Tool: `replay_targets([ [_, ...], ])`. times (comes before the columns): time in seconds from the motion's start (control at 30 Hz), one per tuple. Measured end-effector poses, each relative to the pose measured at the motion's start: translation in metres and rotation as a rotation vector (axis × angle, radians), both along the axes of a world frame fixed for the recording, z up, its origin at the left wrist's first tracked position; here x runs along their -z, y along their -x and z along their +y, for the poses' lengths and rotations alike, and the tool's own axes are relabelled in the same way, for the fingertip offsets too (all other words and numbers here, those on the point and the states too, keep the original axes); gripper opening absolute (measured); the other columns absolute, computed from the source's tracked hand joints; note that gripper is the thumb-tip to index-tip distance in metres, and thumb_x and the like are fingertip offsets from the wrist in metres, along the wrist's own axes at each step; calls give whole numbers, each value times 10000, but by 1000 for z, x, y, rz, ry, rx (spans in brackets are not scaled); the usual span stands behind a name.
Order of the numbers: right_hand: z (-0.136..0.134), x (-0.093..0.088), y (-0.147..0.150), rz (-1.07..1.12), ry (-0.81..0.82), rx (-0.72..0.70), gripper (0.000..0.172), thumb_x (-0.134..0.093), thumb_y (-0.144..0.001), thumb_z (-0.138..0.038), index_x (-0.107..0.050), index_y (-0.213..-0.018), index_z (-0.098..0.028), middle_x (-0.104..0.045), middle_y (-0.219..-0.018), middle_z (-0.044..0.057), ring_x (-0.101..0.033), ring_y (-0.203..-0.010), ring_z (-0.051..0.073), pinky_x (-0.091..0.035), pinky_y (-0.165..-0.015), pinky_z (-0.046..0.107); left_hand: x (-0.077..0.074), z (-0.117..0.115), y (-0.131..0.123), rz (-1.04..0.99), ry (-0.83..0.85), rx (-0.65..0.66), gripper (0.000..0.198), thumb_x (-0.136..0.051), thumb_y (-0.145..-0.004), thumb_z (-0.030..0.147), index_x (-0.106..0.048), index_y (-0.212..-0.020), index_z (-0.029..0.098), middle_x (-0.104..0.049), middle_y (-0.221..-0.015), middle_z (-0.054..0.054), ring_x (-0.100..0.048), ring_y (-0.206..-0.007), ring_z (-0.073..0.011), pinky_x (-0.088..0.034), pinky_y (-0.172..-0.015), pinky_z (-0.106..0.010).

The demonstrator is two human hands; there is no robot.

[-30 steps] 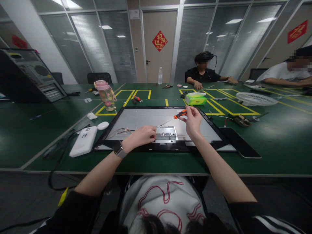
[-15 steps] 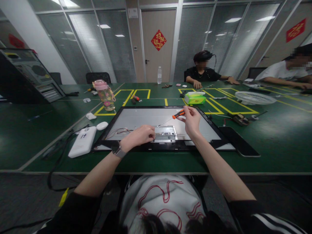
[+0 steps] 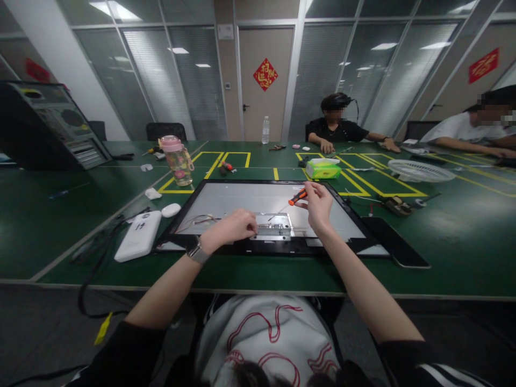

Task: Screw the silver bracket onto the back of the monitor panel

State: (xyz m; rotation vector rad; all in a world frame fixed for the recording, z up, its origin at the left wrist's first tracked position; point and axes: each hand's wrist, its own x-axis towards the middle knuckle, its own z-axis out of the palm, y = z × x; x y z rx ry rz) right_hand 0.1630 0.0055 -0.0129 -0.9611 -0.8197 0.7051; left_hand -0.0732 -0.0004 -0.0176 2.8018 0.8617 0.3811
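Observation:
A flat display panel [image 3: 237, 196] with a black frame lies on the table in front of me, its pale grey side up. Near its front edge is a metal bracket plate [image 3: 285, 221]. My right hand [image 3: 320, 205] is closed around the orange and black handle of a screwdriver [image 3: 297, 197]. The shaft slants down to the left, with the tip over the plate; whether it touches cannot be made out. My left hand [image 3: 233, 226] rests at the plate's left side, fingers curled together, and what they pinch is hidden. Thin wires [image 3: 201, 219] run left of it.
Left of the panel are a white power bank [image 3: 139, 236], a small white case [image 3: 171, 210] and a pink-lidded bottle [image 3: 177, 161]. A black phone [image 3: 397, 242] lies right. Beyond the panel sits a green tissue pack [image 3: 323, 170]. Two people sit across the table.
The screwdriver tip has moved slightly right and toward me over the plate. My left hand keeps its place at the plate. The camera view has tilted up a little.

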Motion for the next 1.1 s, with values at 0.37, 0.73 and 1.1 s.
replay_targets([
  [0.37, 6, 6, -8, -11, 152, -239, 232, -709, -757, -220, -585, -935, -137, -658, -578, -20, -716, -589, 162, -627, -676, 345, -2, 8, 4, -92, 147, 8, 130, -658, -751, 105, -773, -757, 165, -687, -712, -8, -599, -608, -91, -435, -622, -187],
  [0.73, 1, -9, -14, -96, -99, -13, 419, -730, -713, -410, -544, -1028, -205, -647, -870, -3, -671, -507, 128, -571, -475, 250, -5, 10, 5, -275, -30, -153, 123, -620, -827, 152, -740, -827, 129, -674, -737, -34, -573, -643, -105, -425, -635, -210],
  [1.1, -11, 0, 6, -428, -176, -51, 351, -632, -815, -422, -560, -1080, -204, -536, -816, -46, -635, -441, 82, -513, -438, 201, 6, 17, 6, -180, -131, -163, 164, -571, -870, 188, -725, -909, 148, -658, -772, -33, -563, -665, -124, -423, -654, -242],
])
